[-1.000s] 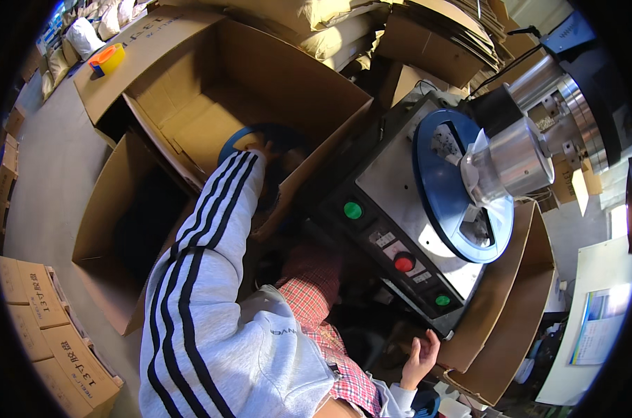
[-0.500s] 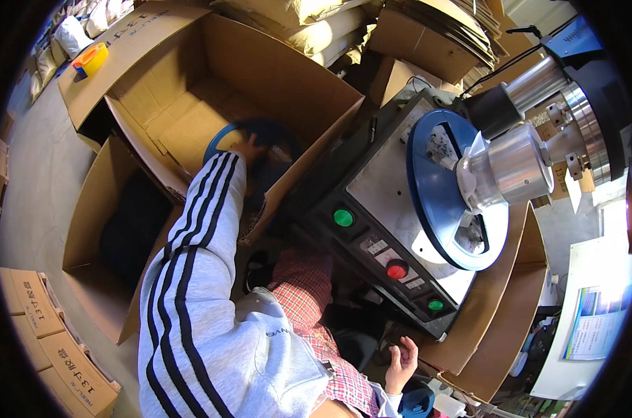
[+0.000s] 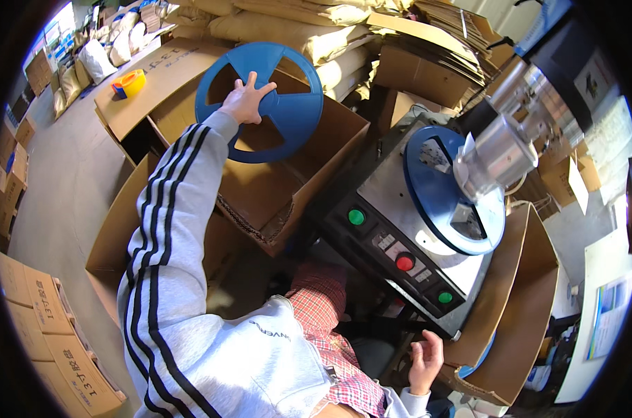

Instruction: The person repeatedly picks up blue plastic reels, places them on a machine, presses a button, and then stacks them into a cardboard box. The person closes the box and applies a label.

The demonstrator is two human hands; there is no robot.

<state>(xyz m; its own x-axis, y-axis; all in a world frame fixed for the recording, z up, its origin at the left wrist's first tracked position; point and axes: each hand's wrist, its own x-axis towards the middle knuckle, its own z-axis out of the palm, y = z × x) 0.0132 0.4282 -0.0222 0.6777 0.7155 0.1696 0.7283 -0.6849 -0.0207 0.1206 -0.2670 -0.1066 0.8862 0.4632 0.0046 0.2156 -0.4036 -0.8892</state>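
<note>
Head view: splayed left hand (image 3: 247,102) holds blue reel (image 3: 282,106); right hand (image 3: 425,359) half-curled, empty, apart.

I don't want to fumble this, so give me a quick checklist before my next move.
1. Left hand at the middle of the raised blue disc: ok.
2. Secure grip on that disc: cannot tell; the far side is hidden.
3. Right hand free: ok, nothing seen in it.
4. Right hand off the red button: ok.
5. Machine free of discs: not ok; a second blue disc is by the metal cylinder.
</note>
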